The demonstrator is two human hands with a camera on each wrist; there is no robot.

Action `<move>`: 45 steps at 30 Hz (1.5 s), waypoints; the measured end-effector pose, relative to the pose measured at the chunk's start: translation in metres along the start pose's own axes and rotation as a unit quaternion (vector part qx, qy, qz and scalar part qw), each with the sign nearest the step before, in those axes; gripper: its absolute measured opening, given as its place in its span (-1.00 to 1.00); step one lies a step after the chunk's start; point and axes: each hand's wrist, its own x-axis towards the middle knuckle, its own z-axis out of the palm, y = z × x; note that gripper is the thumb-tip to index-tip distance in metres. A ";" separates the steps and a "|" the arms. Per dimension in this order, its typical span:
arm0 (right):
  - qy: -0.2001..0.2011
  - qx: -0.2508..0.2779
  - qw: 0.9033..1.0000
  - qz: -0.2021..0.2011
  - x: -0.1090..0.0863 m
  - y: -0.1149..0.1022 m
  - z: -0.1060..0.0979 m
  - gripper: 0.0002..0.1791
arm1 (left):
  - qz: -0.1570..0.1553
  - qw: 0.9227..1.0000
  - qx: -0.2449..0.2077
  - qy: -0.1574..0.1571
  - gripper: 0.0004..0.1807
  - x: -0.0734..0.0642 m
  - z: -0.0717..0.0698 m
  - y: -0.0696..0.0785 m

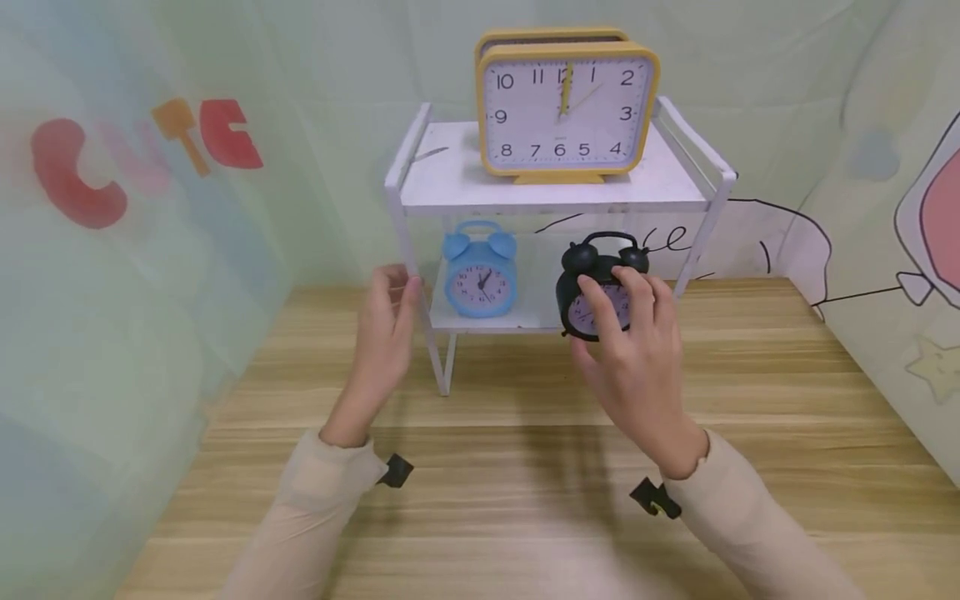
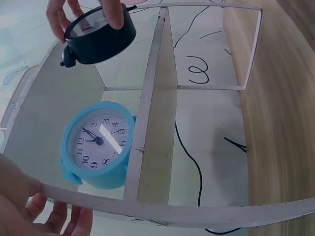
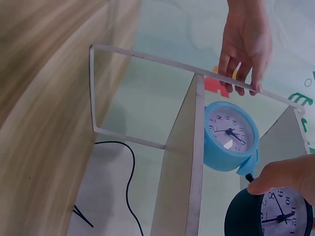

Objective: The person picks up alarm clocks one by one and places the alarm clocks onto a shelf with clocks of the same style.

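My right hand [image 1: 637,333] holds a black twin-bell alarm clock [image 1: 579,304] at the right part of the white rack's lower shelf [image 1: 536,292]. Fingers lie over its top and face, with the thumb low at its side. In the left wrist view the black clock [image 2: 106,46] is tilted and apart from the shelf board. My left hand [image 1: 386,325] grips the rack's left front post [image 2: 93,199], fingers behind it. A light-blue twin-bell alarm clock [image 1: 481,279] stands upright on the lower shelf at the left, near that hand.
A yellow-framed rectangular clock [image 1: 566,112] stands on the rack's top shelf [image 1: 442,179], with another yellow frame right behind it. The rack stands on a wood-grain table [image 1: 495,467]. Printed cloth walls [image 1: 330,167] close in the back and sides.
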 end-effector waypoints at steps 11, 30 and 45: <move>-0.018 -0.025 1.000 0.002 0.020 0.012 0.018 -0.29 | 0.003 1.000 -0.004 -0.007 -0.67 0.002 0.001 -0.002; -0.035 -0.037 0.998 0.023 0.028 0.023 0.044 -0.22 | 0.004 1.000 -0.006 -0.006 -0.68 0.002 0.002 -0.003; -0.068 -0.032 0.997 0.034 0.031 0.022 0.047 -0.19 | -0.002 1.000 -0.010 0.000 -0.70 0.002 0.000 -0.005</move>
